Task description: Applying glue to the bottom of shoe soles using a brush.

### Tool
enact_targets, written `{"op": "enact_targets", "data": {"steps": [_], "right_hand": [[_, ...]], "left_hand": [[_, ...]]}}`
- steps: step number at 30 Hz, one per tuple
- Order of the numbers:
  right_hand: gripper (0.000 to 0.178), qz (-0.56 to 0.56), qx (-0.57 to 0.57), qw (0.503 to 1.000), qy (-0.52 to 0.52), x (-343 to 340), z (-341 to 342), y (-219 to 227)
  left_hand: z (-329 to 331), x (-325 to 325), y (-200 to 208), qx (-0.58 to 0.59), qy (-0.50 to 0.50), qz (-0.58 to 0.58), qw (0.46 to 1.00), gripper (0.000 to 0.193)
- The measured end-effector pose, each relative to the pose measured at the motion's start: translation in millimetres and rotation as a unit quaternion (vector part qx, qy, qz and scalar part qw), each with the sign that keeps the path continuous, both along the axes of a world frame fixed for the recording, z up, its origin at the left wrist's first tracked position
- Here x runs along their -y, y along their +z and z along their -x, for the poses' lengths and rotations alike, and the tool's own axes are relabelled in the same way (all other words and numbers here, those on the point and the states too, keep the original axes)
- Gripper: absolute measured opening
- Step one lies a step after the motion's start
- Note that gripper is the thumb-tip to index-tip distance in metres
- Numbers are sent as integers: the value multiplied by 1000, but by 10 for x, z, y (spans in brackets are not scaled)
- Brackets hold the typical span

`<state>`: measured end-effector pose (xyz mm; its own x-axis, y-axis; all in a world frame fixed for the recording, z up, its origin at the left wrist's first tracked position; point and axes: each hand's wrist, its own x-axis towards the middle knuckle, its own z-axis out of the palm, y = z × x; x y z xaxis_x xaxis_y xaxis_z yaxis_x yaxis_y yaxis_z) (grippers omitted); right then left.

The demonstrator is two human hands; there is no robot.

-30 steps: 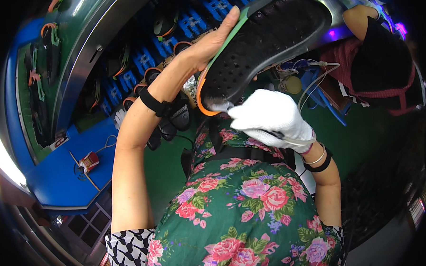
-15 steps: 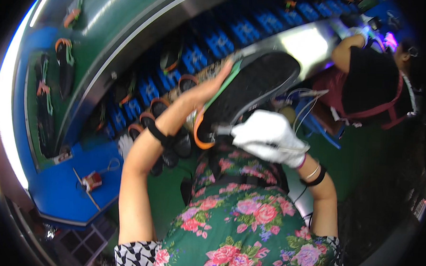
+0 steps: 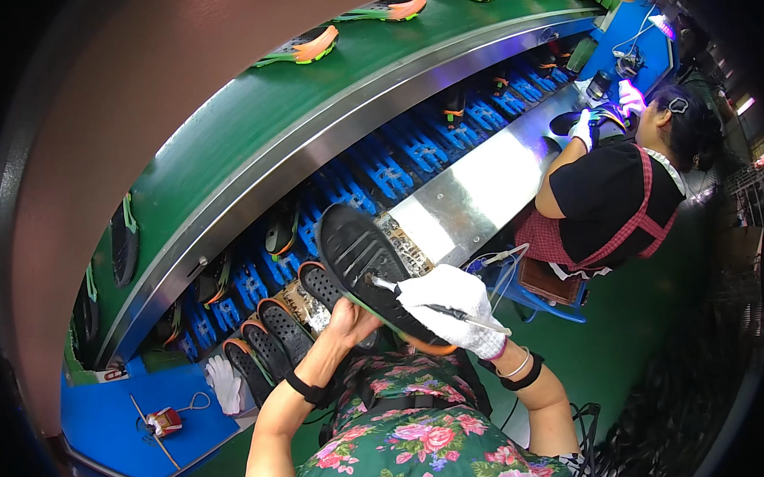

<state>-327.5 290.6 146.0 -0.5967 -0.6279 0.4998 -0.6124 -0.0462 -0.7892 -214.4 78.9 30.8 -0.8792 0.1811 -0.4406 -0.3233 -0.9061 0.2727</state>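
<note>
My bare left hand (image 3: 349,324) grips the near left edge of a black shoe (image 3: 356,242) with green and orange along its rim. The shoe is held tilted in front of my body, its broad ridged black face turned toward me. In a white knitted glove, my right hand (image 3: 449,303) is closed around a slim brush (image 3: 386,284). The brush tip touches the middle of that black face, and the handle end sticks out past the glove's other side. My glove covers part of the shoe's lower end.
Several perforated black shoes (image 3: 286,328) stand below left on a ledge. Beyond them run blue racks (image 3: 391,177) and a green conveyor (image 3: 224,146) with shoes. A blue table (image 3: 118,415) carries a white glove (image 3: 224,383) and a small red container (image 3: 166,423). A co-worker (image 3: 610,180) sits at the right.
The shoe has turned and come lower left in view. My left hand has gone from its upper left side to the near edge. The brush tip now rests on the shoe's middle.
</note>
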Motion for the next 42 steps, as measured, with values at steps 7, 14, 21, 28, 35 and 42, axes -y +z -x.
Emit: {"op": "enact_targets", "data": {"steps": [7,14,21,28,35,42], "right_hand": [[24,-10,-64,996,-58,13,-113,34],[29,-5,-87,993,-77,-23,-86,209],[32,-8,-100,992,-77,129,-64,326],[41,-31,-140,988,-55,208,-5,455],[41,3,-82,996,-35,391,-224,330],[35,-15,-74,993,-92,338,-236,243]], "left_hand": [[-120,17,-9,55,-17,81,995,44],[-1,-27,608,-101,92,-199,971,69],[131,-362,626,-45,85,-126,987,95],[69,-417,426,-92,83,-248,961,96],[-197,-421,-182,29,40,-62,997,92],[-8,-358,289,-24,50,-95,994,97]]}}
